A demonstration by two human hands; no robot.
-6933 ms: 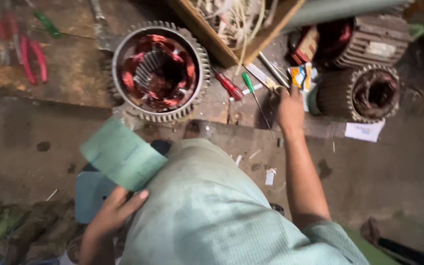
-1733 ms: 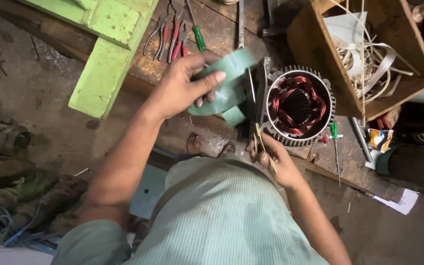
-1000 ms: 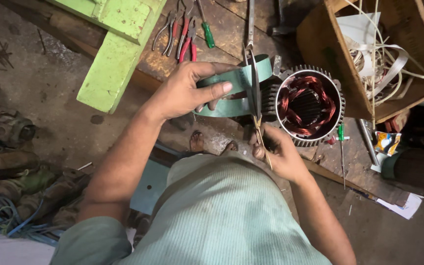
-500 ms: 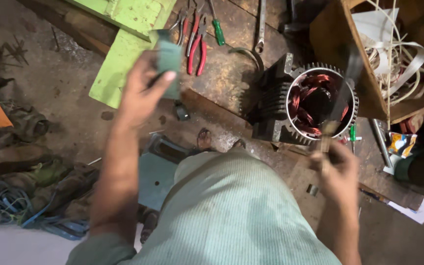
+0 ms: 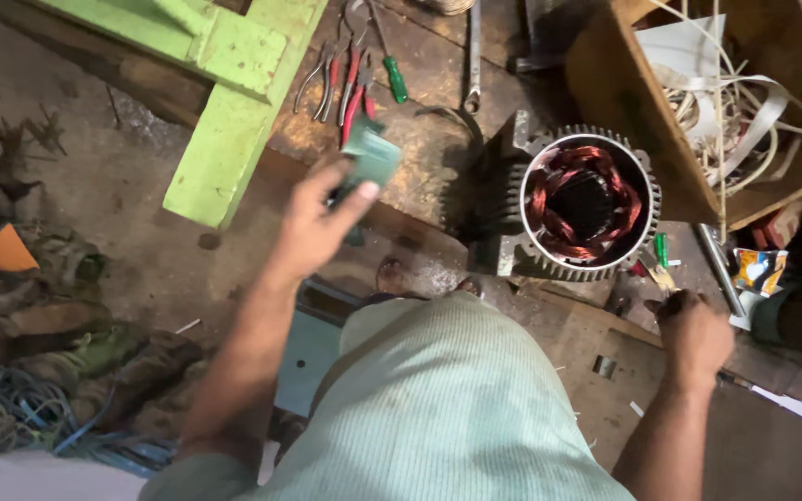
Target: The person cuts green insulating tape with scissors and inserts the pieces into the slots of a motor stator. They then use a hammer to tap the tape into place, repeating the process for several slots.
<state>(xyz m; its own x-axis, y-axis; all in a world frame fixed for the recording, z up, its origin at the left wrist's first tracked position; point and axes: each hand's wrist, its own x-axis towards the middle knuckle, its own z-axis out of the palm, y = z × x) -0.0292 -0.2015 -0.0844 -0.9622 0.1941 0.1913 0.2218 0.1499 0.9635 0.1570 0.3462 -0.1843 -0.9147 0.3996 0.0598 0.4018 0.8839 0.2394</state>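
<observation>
My left hand (image 5: 319,219) is raised over the wooden workbench (image 5: 438,70) and grips a folded teal-green sheet (image 5: 369,160). A finned electric motor stator (image 5: 583,201) with copper windings stands on the bench to the right of that hand. My right hand (image 5: 693,332) is low at the right, below the stator, closed around a thin tool handle (image 5: 658,274); the tool's tip is hidden. Both arms reach out from my pale green ribbed shirt.
Red-handled pliers (image 5: 353,85), a green screwdriver (image 5: 391,74) and a wrench (image 5: 472,51) lie on the bench. A light green wooden frame (image 5: 225,102) stands at left, a wooden crate (image 5: 689,121) of white strips at right. Blue rope (image 5: 20,417) and clutter lie on the floor.
My left hand has carried the teal sheet right, back towards the stator, from beside the green frame. My right hand has dropped lower at the right with the thin tool.
</observation>
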